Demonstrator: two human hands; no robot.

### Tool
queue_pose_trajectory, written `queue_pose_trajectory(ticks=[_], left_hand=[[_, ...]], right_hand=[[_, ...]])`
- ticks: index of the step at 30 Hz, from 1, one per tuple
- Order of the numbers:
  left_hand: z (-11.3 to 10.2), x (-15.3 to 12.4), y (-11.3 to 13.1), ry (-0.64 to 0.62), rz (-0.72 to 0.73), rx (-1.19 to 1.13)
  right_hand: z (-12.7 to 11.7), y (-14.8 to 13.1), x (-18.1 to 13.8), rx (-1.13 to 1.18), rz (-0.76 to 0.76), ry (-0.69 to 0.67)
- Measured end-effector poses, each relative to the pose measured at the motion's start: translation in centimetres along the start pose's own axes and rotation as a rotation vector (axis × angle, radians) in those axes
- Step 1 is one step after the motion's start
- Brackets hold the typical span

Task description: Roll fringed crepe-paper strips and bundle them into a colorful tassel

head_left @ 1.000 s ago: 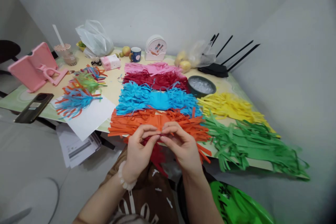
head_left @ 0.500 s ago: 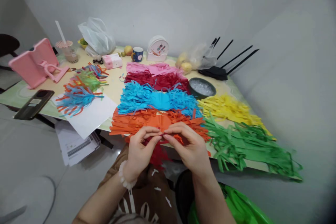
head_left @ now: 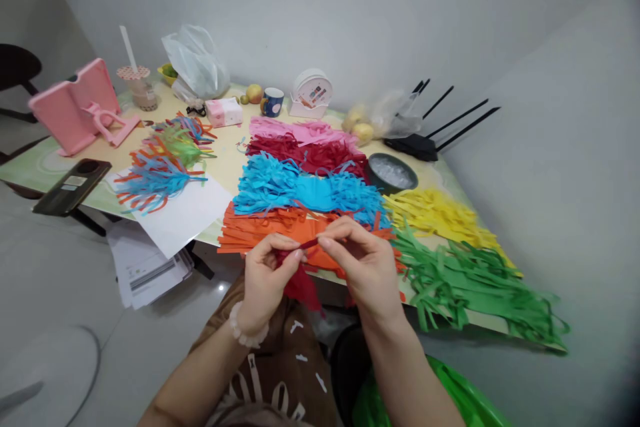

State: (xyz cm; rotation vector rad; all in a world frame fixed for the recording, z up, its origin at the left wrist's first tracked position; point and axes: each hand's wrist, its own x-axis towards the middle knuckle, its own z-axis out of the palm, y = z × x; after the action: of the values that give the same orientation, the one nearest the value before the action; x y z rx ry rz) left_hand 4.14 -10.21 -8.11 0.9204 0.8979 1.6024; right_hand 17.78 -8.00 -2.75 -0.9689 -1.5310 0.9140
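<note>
A dark red strip of fringed tissue paper (head_left: 301,287) is pinched between both hands above the table's front edge, its loose fringe hanging below. My left hand (head_left: 270,273) is closed on one side of it, thumb against fingers. On the other side, my right hand (head_left: 363,267) pinches the twisted part. Just behind the hands lies orange fringed paper (head_left: 270,227). Beyond it are blue fringed paper (head_left: 315,193), dark red fringed paper (head_left: 310,155) and pink fringed paper (head_left: 300,130).
Green fringed paper (head_left: 480,277) and yellow fringed paper (head_left: 440,210) lie at right, near a dark bowl (head_left: 393,173). Finished-looking tassels (head_left: 157,177) rest at left by a phone (head_left: 73,187) and pink stand (head_left: 75,107). A mug (head_left: 273,102) and router (head_left: 413,145) stand behind.
My hands have drawn slightly apart, showing a twisted red stretch between them. The right hand has risen a little. The whole view has shifted slightly.
</note>
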Motion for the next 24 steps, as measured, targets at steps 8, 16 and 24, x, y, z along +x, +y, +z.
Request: queue_pose_trajectory(ticks=[8,16,24], left_hand=[[0.3,-0.4,1.0,0.124,-0.233,-0.197],[-15.2,2.5,8.8,0.530,0.129,0.545],[-21.9,13.8,10.6,0.254,0.381,1.469]], right_hand=[[3.0,0.0,0.4,-0.040,-0.101,0.142],[3.5,1.5,-1.5,0.048,-0.029,-0.046],[4.6,4.3,-0.7,-0.106,-0.007,-0.135]])
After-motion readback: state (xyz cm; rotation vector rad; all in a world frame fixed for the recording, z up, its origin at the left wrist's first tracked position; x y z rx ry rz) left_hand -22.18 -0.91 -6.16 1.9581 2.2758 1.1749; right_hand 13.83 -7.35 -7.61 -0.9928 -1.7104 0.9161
